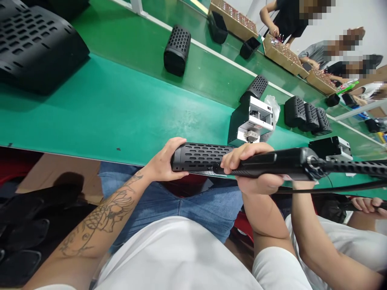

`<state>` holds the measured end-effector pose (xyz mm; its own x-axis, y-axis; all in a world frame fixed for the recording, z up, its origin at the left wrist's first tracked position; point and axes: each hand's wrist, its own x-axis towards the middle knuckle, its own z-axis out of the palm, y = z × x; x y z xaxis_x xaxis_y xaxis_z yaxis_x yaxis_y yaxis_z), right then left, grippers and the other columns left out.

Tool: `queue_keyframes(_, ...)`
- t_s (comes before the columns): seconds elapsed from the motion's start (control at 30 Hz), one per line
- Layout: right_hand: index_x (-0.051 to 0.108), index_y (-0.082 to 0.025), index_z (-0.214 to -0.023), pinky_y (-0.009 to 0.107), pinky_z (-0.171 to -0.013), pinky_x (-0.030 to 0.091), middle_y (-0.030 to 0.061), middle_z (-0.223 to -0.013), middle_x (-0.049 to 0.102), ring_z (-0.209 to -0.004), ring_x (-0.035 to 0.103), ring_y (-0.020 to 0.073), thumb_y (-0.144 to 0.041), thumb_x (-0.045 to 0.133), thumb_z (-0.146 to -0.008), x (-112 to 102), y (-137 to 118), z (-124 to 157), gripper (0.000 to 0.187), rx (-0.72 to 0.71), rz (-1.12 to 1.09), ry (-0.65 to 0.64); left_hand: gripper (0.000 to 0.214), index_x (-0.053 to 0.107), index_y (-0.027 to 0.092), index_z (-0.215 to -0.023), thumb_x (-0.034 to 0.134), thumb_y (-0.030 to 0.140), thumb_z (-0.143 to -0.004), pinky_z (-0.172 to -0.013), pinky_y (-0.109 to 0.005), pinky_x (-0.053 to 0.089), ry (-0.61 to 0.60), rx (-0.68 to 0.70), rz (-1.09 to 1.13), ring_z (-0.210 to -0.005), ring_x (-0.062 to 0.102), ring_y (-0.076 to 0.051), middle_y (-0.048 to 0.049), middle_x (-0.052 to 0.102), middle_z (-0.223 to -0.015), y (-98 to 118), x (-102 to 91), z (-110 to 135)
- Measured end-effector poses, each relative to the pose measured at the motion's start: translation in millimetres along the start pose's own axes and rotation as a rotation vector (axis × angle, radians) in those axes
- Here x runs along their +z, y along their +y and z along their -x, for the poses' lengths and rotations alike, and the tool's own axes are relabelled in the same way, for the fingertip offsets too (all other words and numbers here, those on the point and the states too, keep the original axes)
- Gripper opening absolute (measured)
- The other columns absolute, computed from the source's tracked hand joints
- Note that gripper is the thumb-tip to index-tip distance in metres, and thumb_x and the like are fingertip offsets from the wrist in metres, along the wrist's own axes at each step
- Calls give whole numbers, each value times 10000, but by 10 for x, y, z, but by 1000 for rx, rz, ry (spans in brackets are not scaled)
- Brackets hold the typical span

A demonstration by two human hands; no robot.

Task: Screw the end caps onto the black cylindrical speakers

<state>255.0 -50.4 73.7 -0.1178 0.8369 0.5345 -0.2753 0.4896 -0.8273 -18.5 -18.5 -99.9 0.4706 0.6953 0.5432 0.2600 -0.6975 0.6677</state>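
Observation:
My left hand (166, 160) grips the left end of a black perforated housing (202, 156), thumb on the near side and fingers over the top. The housing lies on its side at the table's front edge, above my lap. In my right hand (254, 167) is a black electric screwdriver (284, 163), held level with its tip pointing left at the housing. Its tip meets the housing's near side, though I cannot tell whether it sits on a screw. The housing's right end is hidden behind my right hand. Just beyond stands a screw feeder (256, 121).
Black perforated housings stand on the green conveyor (142, 48): a large one (42, 48) at left, one (177, 50) mid-way, several (305, 114) at right. A co-worker's arm (317, 229) is close on my right, near a second feeder (331, 148). Other people work across the line.

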Motion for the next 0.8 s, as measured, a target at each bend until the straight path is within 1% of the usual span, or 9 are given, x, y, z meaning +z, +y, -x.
queue_keyframes(0.1, 799, -322, -970, 378, -493, 557, -17, -647, 698, -452, 597, 191, -845, 903, -859, 32, 88, 11, 545, 42, -22, 5, 1179, 324, 282, -1841, 986, 453, -881, -1339, -705, 556, -11, -14, -19, -1599, 613, -469, -240, 549, -1715, 10, 1, -6)
queue_keyframes(0.23, 725, -334, -864, 363, -476, 523, -36, -611, 662, -423, 544, 169, -865, 990, -711, 99, 84, 55, 612, 133, -10, 35, 1168, 316, 275, -1840, 971, 474, -893, -1320, -693, 577, -2, -11, -29, -1572, 631, -462, -244, 551, -1700, 16, 2, -19)
queue_keyframes(0.27, 705, -335, -845, 366, -480, 527, -36, -606, 655, -425, 545, 170, -857, 1000, -697, 109, 72, 54, 619, 167, -3, 34, 1177, 311, 277, -1839, 975, 472, -887, -1323, -694, 574, -9, -14, -34, -1573, 630, -463, -243, 552, -1700, 15, 4, -21)
queue_keyframes(0.33, 692, -331, -844, 372, -493, 546, -32, -612, 655, -437, 563, 176, -813, 1002, -730, 112, 52, 35, 584, 199, -2, 16, 1195, 306, 278, -1834, 985, 468, -869, -1328, -697, 569, -19, -21, -44, -1573, 631, -467, -241, 557, -1696, 12, 8, -23)
queue_keyframes(0.4, 709, -313, -861, 354, -479, 545, -33, -617, 666, -426, 567, 167, -803, 984, -771, 96, 52, 2, 569, 158, -28, -19, 1206, 304, 272, -1828, 992, 464, -856, -1325, -693, 572, -19, -24, -53, -1568, 637, -470, -242, 562, -1690, 8, 12, -21)
queue_keyframes(0.53, 737, -265, -851, 310, -482, 562, -35, -599, 680, -416, 591, 145, -855, 963, -772, 58, 120, -38, 637, 123, -46, -95, 1211, 299, 264, -1821, 991, 459, -847, -1319, -681, 578, -21, -20, -69, -1570, 638, -475, -246, 569, -1685, 5, 13, -16)
queue_keyframes(0.6, 748, -264, -843, 302, -488, 568, -41, -588, 676, -416, 596, 144, -829, 987, -754, 60, 167, -16, 620, 125, -42, -87, 1208, 300, 266, -1821, 989, 466, -849, -1318, -681, 577, -19, -18, -74, -1572, 637, -476, -246, 571, -1688, 6, 13, -13)
queue_keyframes(0.67, 772, -268, -854, 308, -479, 563, -38, -585, 678, -414, 600, 152, -845, 979, -749, 73, 193, 25, 622, 116, -48, -79, 1203, 307, 265, -1822, 987, 479, -854, -1312, -684, 582, -11, -12, -77, -1566, 642, -475, -244, 578, -1681, 6, 14, -8)
queue_keyframes(0.8, 820, -271, -904, 344, -486, 571, -15, -611, 703, -422, 614, 173, -920, 884, -819, 29, 98, 25, 658, 80, -45, -64, 1179, 319, 255, -1828, 974, 490, -876, -1306, -698, 586, 9, 14, -73, -1564, 646, -479, -248, 586, -1677, -3, 19, 3)
